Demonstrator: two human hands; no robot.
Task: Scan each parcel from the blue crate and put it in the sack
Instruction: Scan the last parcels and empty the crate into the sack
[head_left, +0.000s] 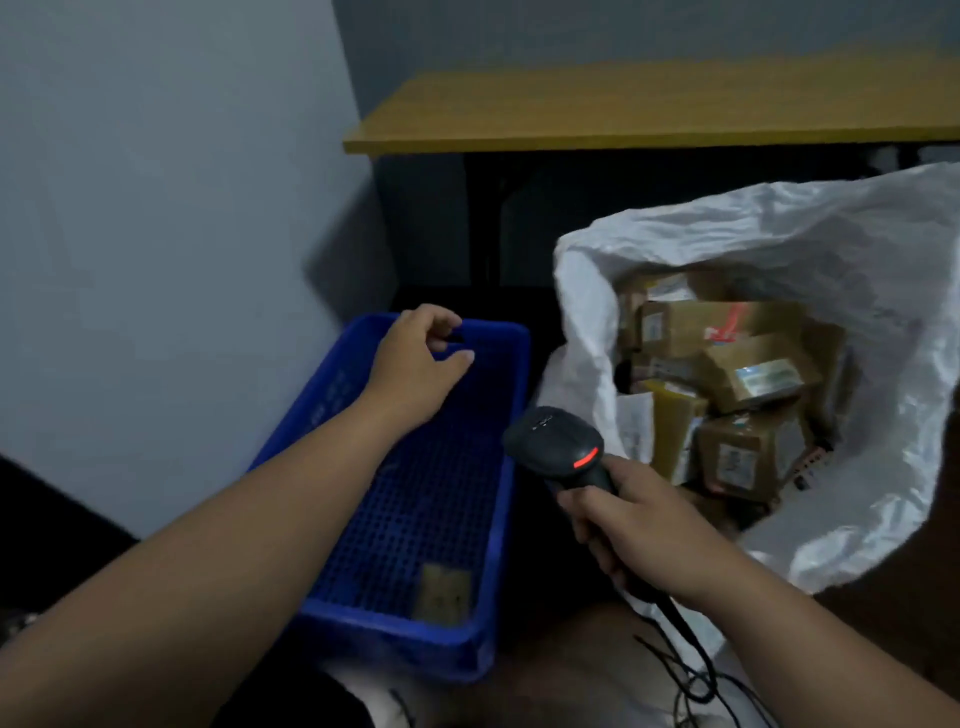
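Left hand (415, 364) hangs loosely curled, holding nothing, over the crate (332, 395) — right hand (639, 525) grips the scanner (561, 447) beside the sack (779, 234).

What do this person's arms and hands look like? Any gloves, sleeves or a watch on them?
Both are bare. The left hand and the right hand wear no gloves, and no ring shows in this dim picture. Both forearms are uncovered all the way to the edge of the picture, so no sleeve is in sight. Neither wrist carries a watch or a band.
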